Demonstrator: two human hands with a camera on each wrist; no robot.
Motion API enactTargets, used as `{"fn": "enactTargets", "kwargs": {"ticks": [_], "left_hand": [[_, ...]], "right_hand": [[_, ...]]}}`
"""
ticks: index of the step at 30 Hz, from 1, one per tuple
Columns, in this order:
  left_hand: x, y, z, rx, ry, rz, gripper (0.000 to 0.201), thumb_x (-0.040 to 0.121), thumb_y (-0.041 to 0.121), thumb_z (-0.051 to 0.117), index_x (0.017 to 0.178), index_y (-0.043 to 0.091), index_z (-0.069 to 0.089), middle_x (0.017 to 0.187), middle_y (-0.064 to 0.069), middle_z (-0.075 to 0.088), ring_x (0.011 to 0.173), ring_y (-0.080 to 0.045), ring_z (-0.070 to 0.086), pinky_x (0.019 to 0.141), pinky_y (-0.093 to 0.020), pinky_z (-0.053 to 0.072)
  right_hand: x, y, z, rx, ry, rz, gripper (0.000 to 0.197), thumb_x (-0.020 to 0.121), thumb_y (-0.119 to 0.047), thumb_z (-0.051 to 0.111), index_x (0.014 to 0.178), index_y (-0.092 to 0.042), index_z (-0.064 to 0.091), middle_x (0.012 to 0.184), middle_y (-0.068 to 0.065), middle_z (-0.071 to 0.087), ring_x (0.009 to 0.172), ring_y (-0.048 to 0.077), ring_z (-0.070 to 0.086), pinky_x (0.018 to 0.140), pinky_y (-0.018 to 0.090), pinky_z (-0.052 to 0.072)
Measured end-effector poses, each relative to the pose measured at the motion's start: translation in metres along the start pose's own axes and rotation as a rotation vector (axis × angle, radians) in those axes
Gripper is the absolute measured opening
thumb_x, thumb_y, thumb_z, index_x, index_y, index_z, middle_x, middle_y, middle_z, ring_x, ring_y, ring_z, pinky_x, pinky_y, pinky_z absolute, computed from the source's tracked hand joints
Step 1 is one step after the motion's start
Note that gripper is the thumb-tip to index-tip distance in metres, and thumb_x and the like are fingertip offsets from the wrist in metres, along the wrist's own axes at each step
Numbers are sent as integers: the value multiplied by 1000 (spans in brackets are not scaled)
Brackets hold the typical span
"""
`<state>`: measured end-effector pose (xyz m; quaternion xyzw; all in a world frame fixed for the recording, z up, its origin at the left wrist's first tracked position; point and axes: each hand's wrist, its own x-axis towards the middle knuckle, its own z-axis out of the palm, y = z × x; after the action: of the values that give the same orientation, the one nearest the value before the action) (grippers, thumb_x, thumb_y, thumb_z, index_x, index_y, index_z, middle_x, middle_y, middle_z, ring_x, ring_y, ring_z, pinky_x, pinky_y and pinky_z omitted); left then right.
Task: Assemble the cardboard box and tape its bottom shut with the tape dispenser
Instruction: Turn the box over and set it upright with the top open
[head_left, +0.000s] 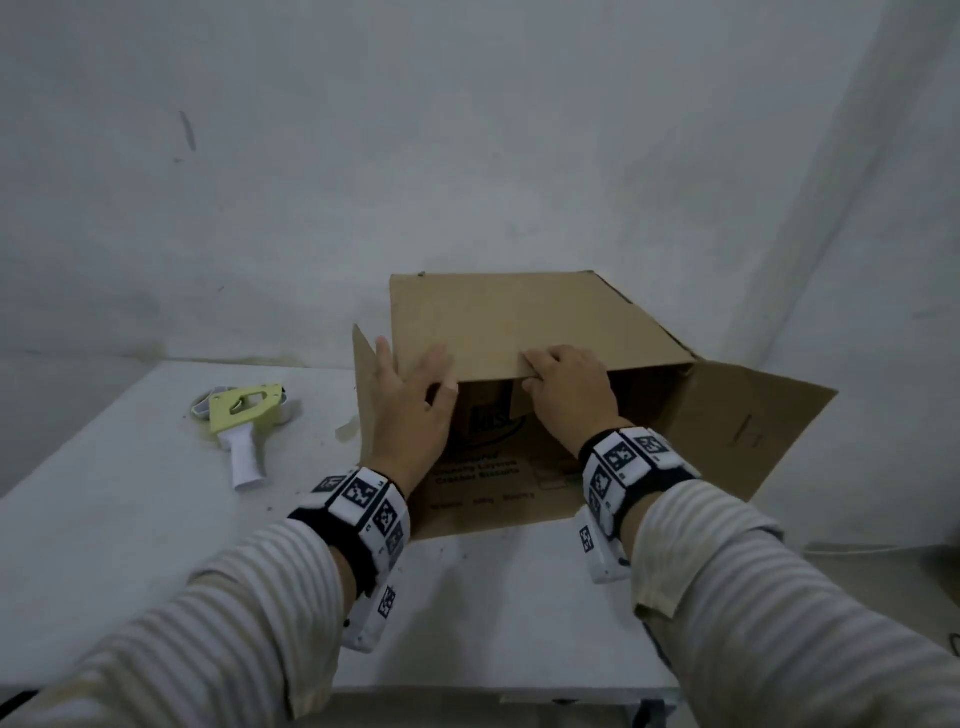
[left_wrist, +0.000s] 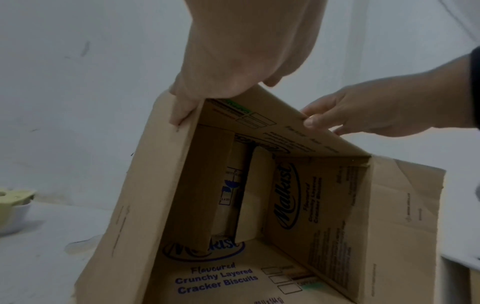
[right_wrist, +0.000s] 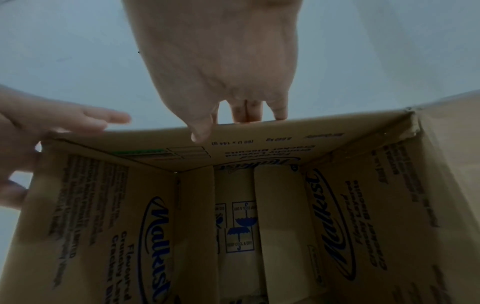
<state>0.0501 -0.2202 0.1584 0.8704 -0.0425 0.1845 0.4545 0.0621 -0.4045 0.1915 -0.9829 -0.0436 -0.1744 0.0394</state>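
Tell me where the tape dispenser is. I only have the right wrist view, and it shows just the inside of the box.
Observer: The tape dispenser lies on the table, left of the cardboard box and apart from it.
Operator: Is either hand near it?
Observer: No. The left hand rests at the box's upper left corner. The right hand pinches the edge of the top panel.
Operator: Which way is its handle?
Observer: In the head view the white handle points toward the person.
Operator: And the right flap?
Observer: The right flap is splayed outward, not folded in.
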Motion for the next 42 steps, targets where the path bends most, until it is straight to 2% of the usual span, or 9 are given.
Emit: {"fn": "enactTargets", "kwargs": {"ticks": [4,8,12,18,26,29,33,38,42], "left_hand": [[4,-3,10,122,111,16,42,89,8,55,126,27,58,158,-17,6,145,-36,16,118,-39,21],[18,-14,8,39,164,16,46,88,-6,46,118,26,64,155,-14,19,138,-36,32,113,-39,34],[34,-25,4,-58,177,1,65,79,-19,39,106,34,64,150,-6,28,133,-28,39,107,-26,34],[45,-34,5,-60,199,-33,71,75,-26,33,110,26,66,151,-7,26,136,-30,34,113,-34,33],[47,-38,7,17,189,6,73,75,-24,36,108,36,60,153,-9,22,135,-34,35,106,-33,38],[45,-38,3,38,179,11,71,75,-25,34,113,27,63,153,-11,22,136,-34,32,104,-26,32],[34,-35,-3,143,105,34,72,78,-23,38,133,22,50,155,-16,16,139,-35,29,99,-24,28],[29,-34,-8,226,37,-6,74,81,-16,45,139,30,39,156,-14,11,133,-38,37,90,-25,33],[31,-29,-11,209,11,-10,72,81,-16,43,138,28,40,150,-16,24,127,-38,41,89,-25,34]], "right_hand": [[0,5,5,-5,47,-75,39,97,-33,42,134,-22,47,132,9,52,118,32,47,103,43,37],[-13,14,11,159,77,-107,44,92,-21,51,135,-15,46,138,12,44,128,32,38,110,41,29],[-32,37,18,326,164,99,48,88,-16,56,135,-13,45,143,14,34,136,33,26,113,44,29],[-38,78,19,510,277,548,64,87,-14,57,144,-11,30,152,16,16,137,35,17,113,42,21],[-23,99,18,635,253,569,57,89,-10,54,140,-19,31,158,10,-10,144,34,4,111,39,29],[-18,104,19,681,263,574,48,89,-5,52,132,-18,37,157,14,4,140,35,20,105,34,34],[-17,114,23,726,258,533,44,88,4,42,127,-16,36,130,18,44,108,37,52,78,32,42],[-14,125,21,647,185,528,43,85,4,39,121,-20,34,107,19,58,83,35,57,65,35,40],[-12,127,9,619,139,513,41,85,6,38,119,-16,33,90,16,58,74,34,56,61,37,43]]}}
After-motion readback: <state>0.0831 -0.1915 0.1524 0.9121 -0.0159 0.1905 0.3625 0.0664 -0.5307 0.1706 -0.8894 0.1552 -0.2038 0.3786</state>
